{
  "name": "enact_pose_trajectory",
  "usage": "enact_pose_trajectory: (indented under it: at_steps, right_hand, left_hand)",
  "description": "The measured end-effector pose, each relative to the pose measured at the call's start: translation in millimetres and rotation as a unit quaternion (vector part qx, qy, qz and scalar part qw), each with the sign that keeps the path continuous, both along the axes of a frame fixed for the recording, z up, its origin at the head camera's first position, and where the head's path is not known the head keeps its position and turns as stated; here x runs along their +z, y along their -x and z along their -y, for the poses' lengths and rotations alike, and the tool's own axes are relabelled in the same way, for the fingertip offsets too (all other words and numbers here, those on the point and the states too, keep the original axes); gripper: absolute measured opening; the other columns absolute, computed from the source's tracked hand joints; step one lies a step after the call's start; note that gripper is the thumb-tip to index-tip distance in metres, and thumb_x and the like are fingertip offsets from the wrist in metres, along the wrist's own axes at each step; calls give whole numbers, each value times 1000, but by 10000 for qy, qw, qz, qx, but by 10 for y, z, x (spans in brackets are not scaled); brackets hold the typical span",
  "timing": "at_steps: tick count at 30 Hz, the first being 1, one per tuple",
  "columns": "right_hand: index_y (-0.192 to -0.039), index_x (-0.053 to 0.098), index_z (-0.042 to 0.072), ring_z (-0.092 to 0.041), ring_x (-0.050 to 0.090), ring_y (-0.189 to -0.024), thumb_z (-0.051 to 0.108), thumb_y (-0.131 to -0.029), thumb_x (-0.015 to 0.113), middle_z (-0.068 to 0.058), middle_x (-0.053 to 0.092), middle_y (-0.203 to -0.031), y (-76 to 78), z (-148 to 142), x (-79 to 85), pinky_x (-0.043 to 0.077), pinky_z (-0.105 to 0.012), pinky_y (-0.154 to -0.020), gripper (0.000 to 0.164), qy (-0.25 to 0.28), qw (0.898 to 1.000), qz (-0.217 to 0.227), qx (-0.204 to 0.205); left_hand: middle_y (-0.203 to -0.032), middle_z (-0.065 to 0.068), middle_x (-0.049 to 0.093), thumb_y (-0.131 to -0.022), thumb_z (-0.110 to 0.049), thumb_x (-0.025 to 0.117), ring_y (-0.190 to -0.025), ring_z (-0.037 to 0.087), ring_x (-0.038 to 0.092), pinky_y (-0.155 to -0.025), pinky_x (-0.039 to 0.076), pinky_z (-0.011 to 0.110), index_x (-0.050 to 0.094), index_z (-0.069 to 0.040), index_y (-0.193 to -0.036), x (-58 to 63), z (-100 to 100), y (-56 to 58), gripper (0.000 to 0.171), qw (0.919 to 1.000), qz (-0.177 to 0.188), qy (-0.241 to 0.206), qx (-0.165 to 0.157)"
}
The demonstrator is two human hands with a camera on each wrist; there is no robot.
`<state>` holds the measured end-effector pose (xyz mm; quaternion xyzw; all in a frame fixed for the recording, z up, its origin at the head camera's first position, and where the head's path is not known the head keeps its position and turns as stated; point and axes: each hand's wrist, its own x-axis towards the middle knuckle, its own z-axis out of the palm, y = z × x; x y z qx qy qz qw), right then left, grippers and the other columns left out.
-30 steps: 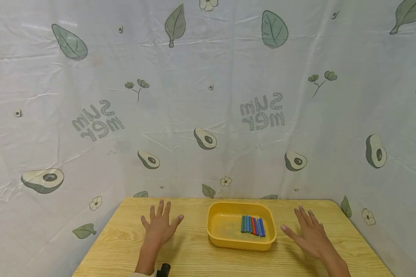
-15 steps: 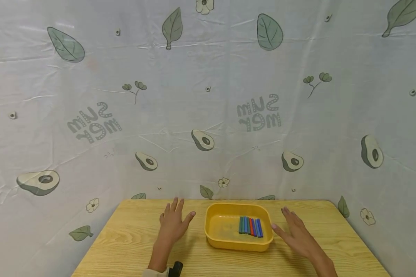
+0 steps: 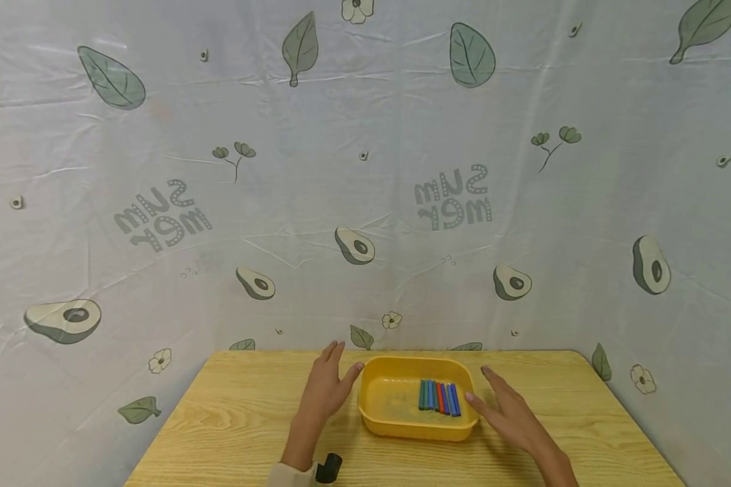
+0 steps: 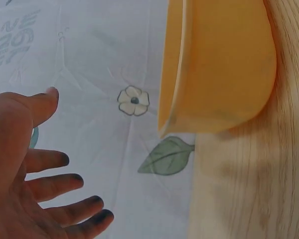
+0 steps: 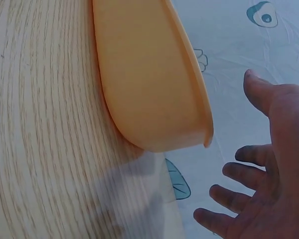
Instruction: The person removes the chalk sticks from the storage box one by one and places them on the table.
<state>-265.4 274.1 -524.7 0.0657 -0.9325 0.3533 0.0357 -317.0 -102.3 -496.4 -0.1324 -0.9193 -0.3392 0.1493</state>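
A yellow plastic tray (image 3: 390, 429) rests on the wooden table, holding a row of several slim sticks (image 3: 440, 398) in green, blue and red on its right side. My left hand (image 3: 327, 387) is beside the tray's left end, thumb near the rim, fingers extended. On the other side, my right hand (image 3: 512, 412) faces the right end, its thumb tip overlapping the rim in the head view. Both wrist views show a gap between the fingers and the tray wall. Dark smudges mark the fingertips (image 4: 97, 201) of the left hand. Neither hand holds anything.
The light wooden table (image 3: 237, 406) reaches back to a pale curtain (image 3: 304, 203) printed with leaves, avocados and flowers, which also runs along both sides. A black device (image 3: 329, 468) sits at the left wrist by a beige sleeve (image 3: 291, 475).
Both hands have moved inward, the left hand rightward and the right hand leftward, so they now flank the tray closely. The spread fingers have drawn closer together. The tray and sticks stay put.
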Motion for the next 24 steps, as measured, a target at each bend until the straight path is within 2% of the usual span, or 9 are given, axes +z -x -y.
enact_pose_trajectory:
  at_steps: [4,11,17,24]
  right_hand:
    - [-166,27,-8,-62,32,-153,54,-108,56,-38,30,-169,13,26,-14,34,-76,-119,90,138,9999,-21,15]
    - [-163,34,-9,-59,44,-147,48,-108,62,-37,38,-165,44,75,-45,56,-61,-107,84,557,9984,-41,120]
    - [-161,40,-7,-55,55,-140,38,-105,70,-36,43,-162,54,129,-44,61,-53,-100,78,841,9964,48,29]
    - [-159,45,-6,-53,62,-133,28,-104,72,-34,49,-159,81,162,-75,64,-50,-93,69,811,9964,79,-249]
  left_hand:
    - [-159,28,51,-106,-45,66,-143,52,53,-115,46,67,51,4,-155,8,-103,0,71,9998,-128,-109,-122]
    - [-153,27,57,-105,-38,69,-136,50,60,-109,52,64,56,3,-151,3,-299,9,63,9977,-129,-508,-431]
    - [-150,25,62,-105,-36,70,-124,42,70,-99,61,55,59,1,-149,-43,-456,43,59,9935,4,-830,-782]
    - [-142,25,67,-105,-32,71,-112,42,76,-86,66,46,61,1,-148,-118,-608,77,55,9845,230,-1232,-1225]
